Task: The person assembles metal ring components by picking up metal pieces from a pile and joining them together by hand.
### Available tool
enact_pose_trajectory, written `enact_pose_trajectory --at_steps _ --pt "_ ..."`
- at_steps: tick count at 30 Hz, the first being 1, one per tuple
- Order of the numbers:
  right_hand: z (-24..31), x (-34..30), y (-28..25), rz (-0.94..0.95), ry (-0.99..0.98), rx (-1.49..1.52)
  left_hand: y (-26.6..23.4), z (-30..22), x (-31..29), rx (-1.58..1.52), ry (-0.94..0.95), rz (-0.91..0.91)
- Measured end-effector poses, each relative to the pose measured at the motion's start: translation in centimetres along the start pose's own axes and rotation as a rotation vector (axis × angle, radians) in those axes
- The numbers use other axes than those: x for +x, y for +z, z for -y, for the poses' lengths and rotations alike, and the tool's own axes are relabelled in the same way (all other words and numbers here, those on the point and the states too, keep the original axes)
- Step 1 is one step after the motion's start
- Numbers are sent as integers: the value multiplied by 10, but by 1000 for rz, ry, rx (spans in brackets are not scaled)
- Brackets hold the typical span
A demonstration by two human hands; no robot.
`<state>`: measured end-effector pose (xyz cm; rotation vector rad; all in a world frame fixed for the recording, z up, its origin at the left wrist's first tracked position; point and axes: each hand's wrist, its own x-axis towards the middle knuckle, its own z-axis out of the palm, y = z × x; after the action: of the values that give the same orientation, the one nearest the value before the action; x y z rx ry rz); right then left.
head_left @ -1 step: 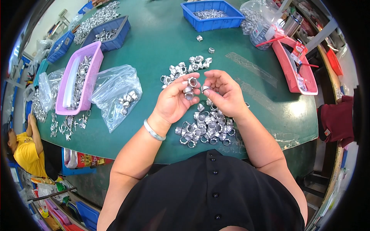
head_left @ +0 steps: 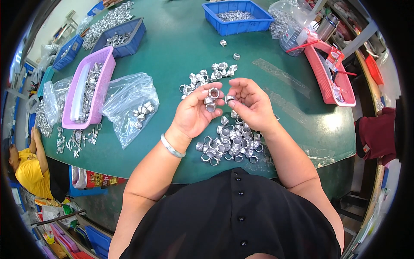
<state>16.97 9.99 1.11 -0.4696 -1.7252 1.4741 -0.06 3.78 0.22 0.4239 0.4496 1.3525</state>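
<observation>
My left hand (head_left: 189,111), with a pale bangle (head_left: 173,148) at its wrist, holds two silvery metal rings (head_left: 210,107) at its fingers, one above the other. Close beside it, my right hand (head_left: 251,105) pinches another silvery ring (head_left: 229,99) between thumb and fingers. Below both hands lies a heap of similar rings (head_left: 235,140), partly hidden by the right hand. Beyond my fingers is a looser group of rings (head_left: 199,79), and farther off a single ring (head_left: 236,56) lies apart on the green table (head_left: 172,56).
To the left, a clear plastic bag (head_left: 129,101) holds several rings beside a pink basket (head_left: 68,123) of metal parts. Blue bins (head_left: 235,29) stand at the back. A red-pink basket (head_left: 324,97) and a plastic bottle (head_left: 293,39) are at right. A person in yellow (head_left: 32,172) sits far left.
My left hand has tilted very slightly to the left with its two rings. My right hand stays in place with its ring.
</observation>
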Motion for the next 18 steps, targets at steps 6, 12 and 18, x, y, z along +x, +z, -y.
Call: enact_pose_trajectory --at_steps 6,12,18 --pt "0 1 0 11 16 122 1 1 -1 158 -41 -135" --pt "3 2 1 43 26 166 7 3 -2 333 -114 -172" --pt "4 0 3 38 58 169 13 2 -4 394 -190 -213"
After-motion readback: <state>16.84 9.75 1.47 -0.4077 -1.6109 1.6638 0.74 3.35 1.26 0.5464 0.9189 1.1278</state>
